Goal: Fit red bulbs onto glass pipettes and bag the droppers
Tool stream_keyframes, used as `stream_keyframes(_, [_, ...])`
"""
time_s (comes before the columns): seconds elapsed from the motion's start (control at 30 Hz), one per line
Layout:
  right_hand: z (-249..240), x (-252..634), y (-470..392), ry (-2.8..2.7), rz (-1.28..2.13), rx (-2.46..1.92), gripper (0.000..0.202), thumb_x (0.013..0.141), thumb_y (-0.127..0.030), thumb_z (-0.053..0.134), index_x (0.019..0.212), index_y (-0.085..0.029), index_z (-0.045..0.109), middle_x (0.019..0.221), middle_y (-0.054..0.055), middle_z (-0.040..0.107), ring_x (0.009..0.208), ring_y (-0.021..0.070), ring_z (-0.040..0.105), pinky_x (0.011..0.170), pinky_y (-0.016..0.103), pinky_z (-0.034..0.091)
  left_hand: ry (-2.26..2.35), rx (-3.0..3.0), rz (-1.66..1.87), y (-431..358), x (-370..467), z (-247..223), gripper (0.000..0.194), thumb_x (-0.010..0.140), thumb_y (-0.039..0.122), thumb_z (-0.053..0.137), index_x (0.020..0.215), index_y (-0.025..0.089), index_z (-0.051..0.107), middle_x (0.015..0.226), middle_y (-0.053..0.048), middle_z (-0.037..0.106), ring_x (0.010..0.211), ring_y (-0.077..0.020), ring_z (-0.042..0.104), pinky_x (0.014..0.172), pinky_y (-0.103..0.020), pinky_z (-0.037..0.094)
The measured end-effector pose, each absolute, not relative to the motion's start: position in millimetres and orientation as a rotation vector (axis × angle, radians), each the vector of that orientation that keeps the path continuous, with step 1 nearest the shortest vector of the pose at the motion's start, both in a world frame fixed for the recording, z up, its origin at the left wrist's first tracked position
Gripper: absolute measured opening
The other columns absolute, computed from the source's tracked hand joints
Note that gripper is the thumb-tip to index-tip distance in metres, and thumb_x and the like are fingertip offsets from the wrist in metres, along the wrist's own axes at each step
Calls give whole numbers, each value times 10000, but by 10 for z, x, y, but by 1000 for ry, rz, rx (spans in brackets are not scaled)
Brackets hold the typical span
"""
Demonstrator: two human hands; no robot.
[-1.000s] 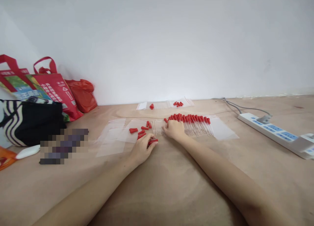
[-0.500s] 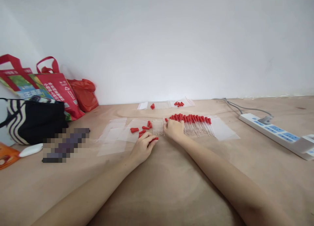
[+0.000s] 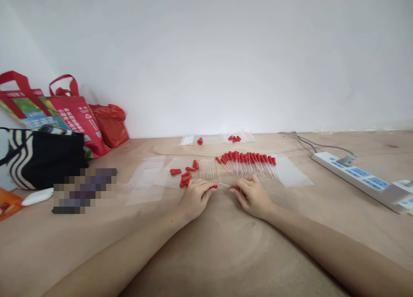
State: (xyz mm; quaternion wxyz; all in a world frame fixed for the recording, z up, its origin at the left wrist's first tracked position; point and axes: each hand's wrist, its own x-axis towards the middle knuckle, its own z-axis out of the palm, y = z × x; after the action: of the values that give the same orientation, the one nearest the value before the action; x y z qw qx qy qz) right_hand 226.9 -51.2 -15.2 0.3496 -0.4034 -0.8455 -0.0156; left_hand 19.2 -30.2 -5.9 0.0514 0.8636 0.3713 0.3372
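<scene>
Red cap poking from left fingers, stick (white) from right fingers

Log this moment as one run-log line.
left hand: holds red piece | right hand: holds white stick | stick: not inserted in piece | beyond: red-tipped sticks, loose red pieces
</scene>
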Motion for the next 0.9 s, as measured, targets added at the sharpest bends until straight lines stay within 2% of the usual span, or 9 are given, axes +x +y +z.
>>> stream_keyframes(0.13, [-131, 2209, -487, -2244, -19, -1057, 125, 837, -207, 413, 818, -173, 531, 745, 5, 626, 591, 112, 475, 658, 282, 218, 1101, 2622, 1027, -316, 198, -52, 135, 827, 186, 484, 857, 159, 613, 769, -28, 653, 741, -169, 576, 700, -307, 402])
stream_keyframes(0.33, [-114, 2241, -475, -2298, 52, -1016, 186, 855, -217, 382, 822, -173, 560, 707, 4, 600, 579, 105, 450, 655, 273, 217, 976, 2586, 983, -342, 178, -7, 159, 853, 179, 417, 856, 153, 575, 798, -33, 623, 768, -147, 558, 702, -273, 383])
stream_keyframes(0.53, [-99, 2296, -417, -2371, 4, -988, 216, 850, -245, 400, 775, -178, 591, 669, 5, 580, 573, 101, 441, 658, 281, 200, 902, 2709, 897, -354, 171, -17, 172, 859, 195, 412, 828, 173, 580, 771, 0, 651, 682, -122, 570, 722, -306, 309])
stream_keyframes(0.9, [-74, 2272, -471, -2402, 21, -964, 197, 832, -209, 396, 769, -179, 580, 690, 1, 606, 575, 102, 440, 647, 292, 181, 847, 2840, 1033, -397, 176, -45, 136, 837, 227, 462, 775, 181, 574, 675, 29, 650, 604, -99, 571, 849, -354, 241])
